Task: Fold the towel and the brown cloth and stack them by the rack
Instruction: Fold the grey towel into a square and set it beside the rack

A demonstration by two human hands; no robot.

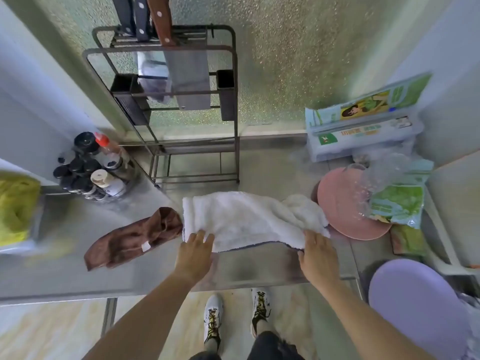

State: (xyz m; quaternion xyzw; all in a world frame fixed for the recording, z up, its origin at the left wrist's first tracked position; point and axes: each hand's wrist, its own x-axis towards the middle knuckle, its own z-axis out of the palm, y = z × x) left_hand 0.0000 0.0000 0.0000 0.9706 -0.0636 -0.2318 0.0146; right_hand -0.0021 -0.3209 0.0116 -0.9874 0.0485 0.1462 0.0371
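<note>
1. The towel [246,222] lies spread on the counter [145,271], in front of the rack [166,105], not yet folded to a neat shape. Its far right corner is bunched and rides onto the pink plate [345,216]; a fold made now would likely drag that lump along or nudge the plate.
2. The plate sits just right of the towel, with a clear bag [384,183] resting on it. A tug on the towel could shift both.
3. The brown cloth [130,237] lies crumpled, touching the towel's left edge. It could get swept along when the towel folds.
4. The left hand [194,253] rests at the towel's near left corner, fingers flat and slightly spread on top; whether the thumb pinches underneath I cannot tell.
5. The right hand [315,255] is at the towel's near right corner, fingers curled over the edge, apparently gripping it.
6. The towel stretches between both hands and away from them toward the rack, so an uneven lift would skew the fold.
</note>
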